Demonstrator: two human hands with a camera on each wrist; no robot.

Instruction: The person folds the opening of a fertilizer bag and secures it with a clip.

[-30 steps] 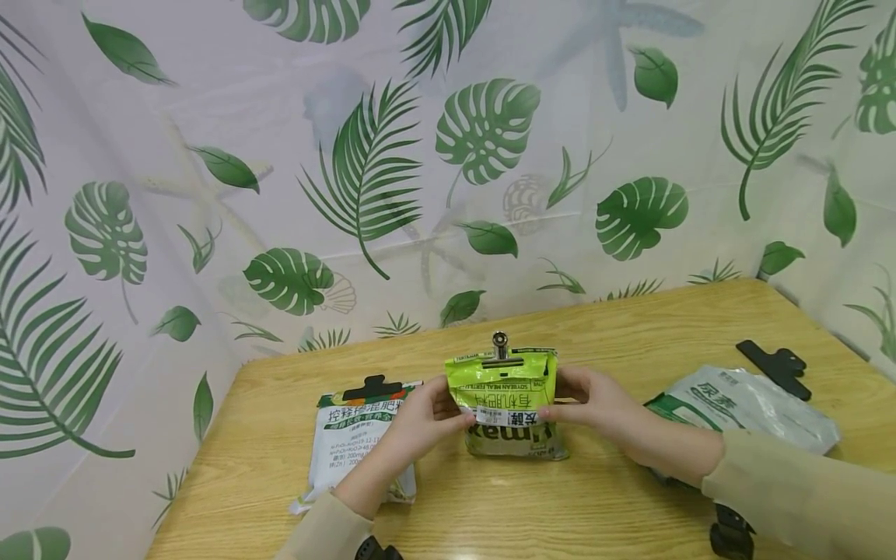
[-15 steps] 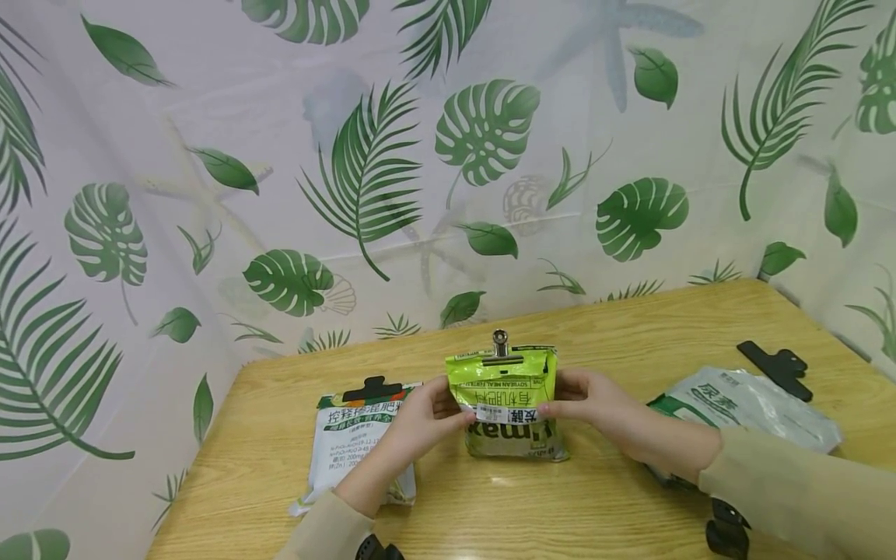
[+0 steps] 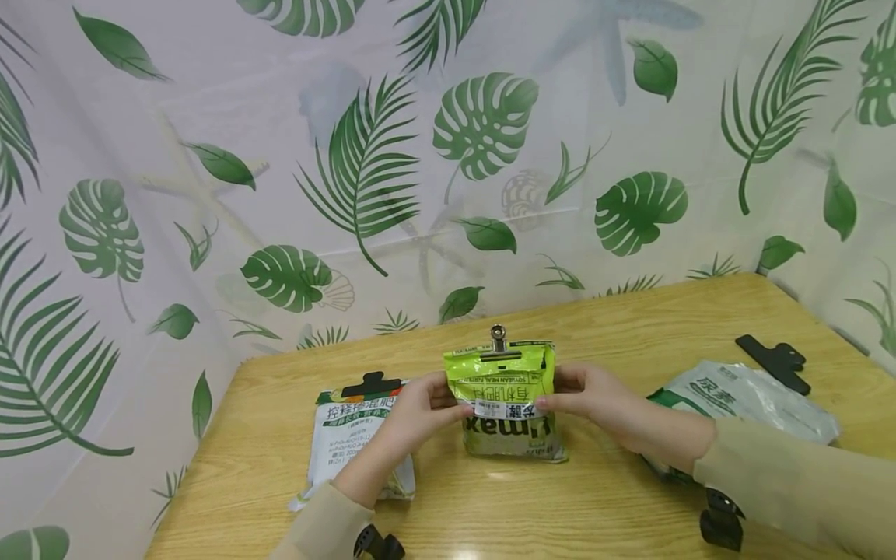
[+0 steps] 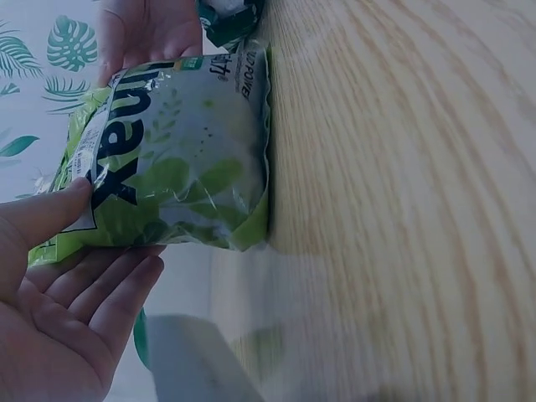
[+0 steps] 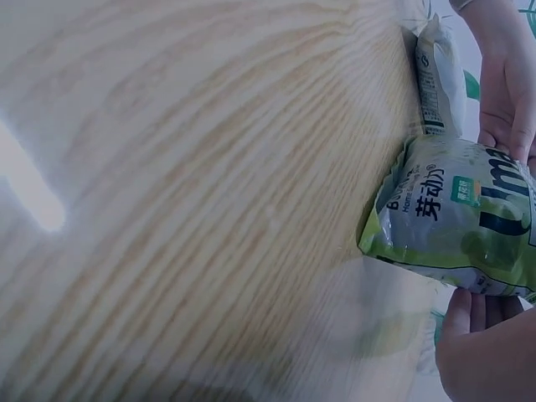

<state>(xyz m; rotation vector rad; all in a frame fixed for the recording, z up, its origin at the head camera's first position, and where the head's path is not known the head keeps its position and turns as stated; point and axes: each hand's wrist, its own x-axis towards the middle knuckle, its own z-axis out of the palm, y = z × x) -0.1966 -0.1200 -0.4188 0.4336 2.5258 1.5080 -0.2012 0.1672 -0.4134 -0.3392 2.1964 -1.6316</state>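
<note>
A lime-green fertilizer bag (image 3: 509, 437) stands on the table with its top folded over, and a silver metal clip (image 3: 498, 342) grips the fold. My left hand (image 3: 418, 411) holds the bag's left side, thumb on the front and fingers behind. On the opposite side, my right hand (image 3: 603, 401) pinches the edge the same way. In the left wrist view the bag (image 4: 188, 159) shows its lower front, its bottom right at the tabletop. The right wrist view shows the fingers of my right hand (image 5: 486, 343) behind the side of the bag (image 5: 444, 209).
To the left lies a white fertilizer bag (image 3: 353, 443) with a black clip (image 3: 372, 384) on its top. A grey-and-green bag (image 3: 745, 400) lies at the right, partly behind my right forearm, next to another black clip (image 3: 773, 362). A leaf-print cloth (image 3: 560, 257) hangs behind the wooden table (image 3: 280, 381).
Both hands keep hold of the green bag, which stays in place. The right forearm shifts slightly left, and the head view tilts a little.
</note>
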